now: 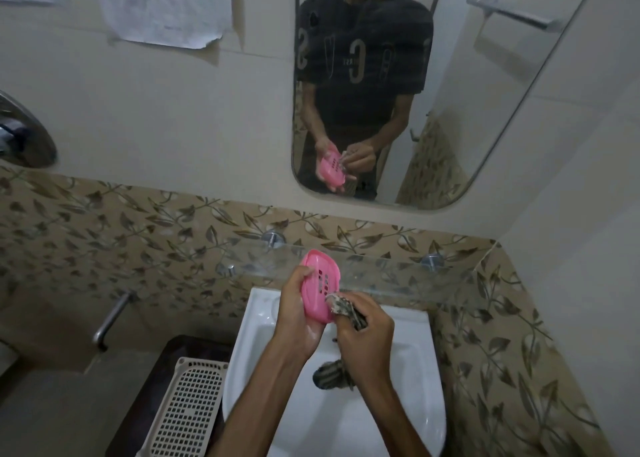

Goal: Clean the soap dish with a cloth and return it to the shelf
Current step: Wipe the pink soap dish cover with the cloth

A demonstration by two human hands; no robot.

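My left hand (297, 314) grips a pink oval soap dish (320, 285) with slotted holes, tilted up over the white sink (259, 321). Pinched in my right hand (367, 332) is a grey striped cloth (341, 307), pressed against the dish's right edge. The cloth's loose end (332, 377) hangs below my right wrist into the basin. A glass shelf (398, 273) runs along the wall just behind the dish.
A mirror (485, 93) above the shelf reflects a person holding the dish. A beige perforated basket (194, 404) stands left of the sink. A metal tap (110, 318) juts from the leaf-patterned tiles on the left. A towel bar (512, 10) shows in the mirror.
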